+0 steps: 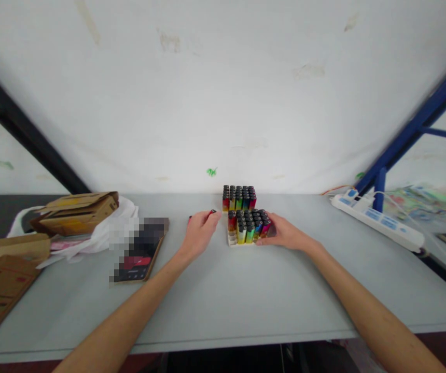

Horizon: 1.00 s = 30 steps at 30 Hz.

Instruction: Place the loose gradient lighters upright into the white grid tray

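Note:
My left hand is closed around a red lighter with a black top, mostly hidden by the fingers. A small dark red tip pokes out at that hand's far left side; I cannot tell what it belongs to. Just right of it stands a white tray of upright lighters in red, yellow, green, blue and pink, with bare slots at its front left corner. My right hand grips the tray's right side, thumb at the front, other fingers partly hidden behind. Behind it, near the wall, stands a second group of lighters.
A phone lies on the grey table to the left. Beyond it are a white plastic bag, a cardboard box and flattened cardboard. A power strip with cables lies right, beside a blue frame post.

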Tool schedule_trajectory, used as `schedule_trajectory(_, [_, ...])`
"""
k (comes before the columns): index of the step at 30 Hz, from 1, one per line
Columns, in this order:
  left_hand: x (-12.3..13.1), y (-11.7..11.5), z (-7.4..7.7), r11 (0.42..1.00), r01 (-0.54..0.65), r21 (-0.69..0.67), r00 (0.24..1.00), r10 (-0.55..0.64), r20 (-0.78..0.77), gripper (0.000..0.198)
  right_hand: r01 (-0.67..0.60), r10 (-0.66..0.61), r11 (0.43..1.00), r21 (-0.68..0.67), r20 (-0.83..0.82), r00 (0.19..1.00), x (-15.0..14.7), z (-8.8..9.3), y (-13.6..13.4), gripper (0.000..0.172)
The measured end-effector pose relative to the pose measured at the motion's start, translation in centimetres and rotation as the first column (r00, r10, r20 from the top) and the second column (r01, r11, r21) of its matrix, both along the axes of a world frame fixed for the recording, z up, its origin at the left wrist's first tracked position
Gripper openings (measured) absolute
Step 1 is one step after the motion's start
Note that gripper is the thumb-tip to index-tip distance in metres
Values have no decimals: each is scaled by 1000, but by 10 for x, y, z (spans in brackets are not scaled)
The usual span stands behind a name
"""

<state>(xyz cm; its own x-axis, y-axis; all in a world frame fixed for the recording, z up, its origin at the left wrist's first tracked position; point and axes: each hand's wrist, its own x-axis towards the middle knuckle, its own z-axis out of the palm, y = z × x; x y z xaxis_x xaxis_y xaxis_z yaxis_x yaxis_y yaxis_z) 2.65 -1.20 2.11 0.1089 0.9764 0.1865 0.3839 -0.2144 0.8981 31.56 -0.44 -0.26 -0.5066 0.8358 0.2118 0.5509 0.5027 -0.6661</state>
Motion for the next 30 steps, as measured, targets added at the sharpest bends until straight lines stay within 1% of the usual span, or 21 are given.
schedule_trajectory(2, [1, -1, -1, 1000, -13, -1, 1000, 13, -7, 40, 3, -3, 1000, -3, 5, 1000, 1, -1, 0, 74])
schedule_trajectory(6, [4, -3, -1, 1000, 0, 1, 1000, 0, 11, 34, 9, -9, 1000, -5, 3, 1000, 2, -4, 1, 76])
schedule_trajectory(10, [5, -4, -1, 1000, 12, -2, 999, -11, 37, 32, 1, -1, 1000, -3, -12, 1000, 2, -2, 0, 71])
schedule_trajectory(13, [5, -4, -2, 1000, 18, 0, 998, -18, 56, 31, 4, -4, 1000, -3, -16, 1000, 1, 0, -1, 70])
schedule_trajectory(19, [4, -4, -4, 1000, -8, 6, 999, 8, 38, 39, -15, 15, 1000, -7, -39, 999, 0, 0, 0, 73])
schedule_trajectory(23, [5, -5, -4, 1000, -7, 13, 999, 7, 41, 45, -5, 4, 1000, -14, -45, 999, 0, -1, 0, 78])
schedule_trajectory(27, [5, -6, -3, 1000, -2, 12, 998, 1, 55, 46, -1, 0, 1000, -24, -22, 1000, 1, -1, 1, 80])
schedule_trajectory(30, [6, -6, -3, 1000, 2, 12, 999, -2, 45, 44, 10, -10, 1000, -16, -11, 1000, 1, -3, 1, 77])
